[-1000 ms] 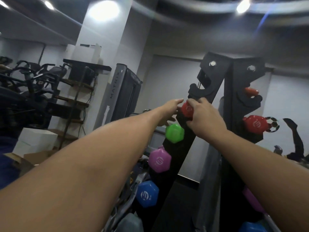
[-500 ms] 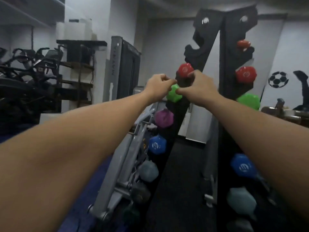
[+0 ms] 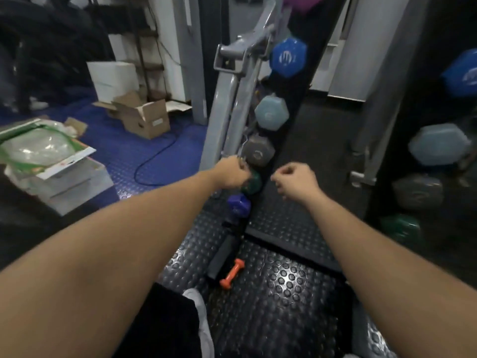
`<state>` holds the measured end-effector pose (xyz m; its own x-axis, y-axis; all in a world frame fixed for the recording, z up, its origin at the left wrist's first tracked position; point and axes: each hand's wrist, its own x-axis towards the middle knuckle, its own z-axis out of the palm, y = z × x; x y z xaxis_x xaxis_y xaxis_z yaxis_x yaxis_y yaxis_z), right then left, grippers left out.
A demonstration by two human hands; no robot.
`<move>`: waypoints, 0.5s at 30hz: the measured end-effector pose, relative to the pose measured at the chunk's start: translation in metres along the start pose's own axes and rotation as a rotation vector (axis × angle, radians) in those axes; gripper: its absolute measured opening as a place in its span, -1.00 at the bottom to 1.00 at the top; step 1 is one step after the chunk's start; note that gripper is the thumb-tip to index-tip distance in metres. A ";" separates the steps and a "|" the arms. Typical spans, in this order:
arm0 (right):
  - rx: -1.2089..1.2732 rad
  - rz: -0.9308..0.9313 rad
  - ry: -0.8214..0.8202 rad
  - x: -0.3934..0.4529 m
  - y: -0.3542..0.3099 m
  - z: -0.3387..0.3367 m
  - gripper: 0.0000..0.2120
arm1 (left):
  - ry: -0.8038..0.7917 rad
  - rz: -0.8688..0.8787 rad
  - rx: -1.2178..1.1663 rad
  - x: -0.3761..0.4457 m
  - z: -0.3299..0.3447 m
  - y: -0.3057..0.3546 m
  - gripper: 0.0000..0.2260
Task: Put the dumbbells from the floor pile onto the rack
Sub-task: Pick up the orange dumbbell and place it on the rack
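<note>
Below us the black studded floor [image 3: 278, 301] fills most of the view; the rack [image 3: 286, 140] rises from it as a dark slanted upright, its dumbbells stacked along it: blue [image 3: 287, 56] with a white logo we cannot read, pale blue [image 3: 271, 112], grey [image 3: 258, 153], dark green [image 3: 253, 183], purple [image 3: 238, 204]; a second column at the right edge is blurred and cut off by the frame; a grey machine frame [image 3: 232, 99] leans just beside the rack on the left; farther left, on blue matting, stand an open box [image 3: 144, 116], white boxes [image 3: 113, 78] and a box with clear plastic [image 3: 38, 148], its print unreadable; our left hand [image 3: 231, 174] is curled, overlapping the green head, though we cannot tell whether it holds anything; our right hand [image 3: 294, 180] is a loose fist, holding nothing; smallest, an orange dumbbell [image 3: 231, 277] lies on the floor near our feet, beside a dark bar [image 3: 222, 254].
</note>
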<state>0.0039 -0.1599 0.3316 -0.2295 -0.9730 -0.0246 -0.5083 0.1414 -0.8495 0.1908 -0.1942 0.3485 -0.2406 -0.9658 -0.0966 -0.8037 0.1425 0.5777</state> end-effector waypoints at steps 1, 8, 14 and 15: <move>0.014 0.054 -0.030 0.001 0.024 0.018 -0.90 | -0.057 -0.034 0.050 0.002 0.017 -0.018 -0.77; 0.112 0.403 -0.221 -0.005 0.168 0.143 -0.93 | -0.350 -0.177 0.242 0.042 0.132 -0.104 -0.70; 0.114 0.618 -0.440 -0.025 0.263 0.260 -0.90 | -0.593 -0.102 0.314 0.078 0.247 -0.158 -0.76; 0.076 0.600 -0.451 -0.031 0.275 0.278 -0.87 | -0.618 -0.096 0.322 0.080 0.263 -0.167 -0.77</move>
<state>0.1016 -0.1418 -0.0480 -0.0783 -0.7155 -0.6942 -0.3407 0.6736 -0.6559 0.1629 -0.2379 0.0307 -0.3490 -0.6907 -0.6334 -0.9351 0.2123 0.2838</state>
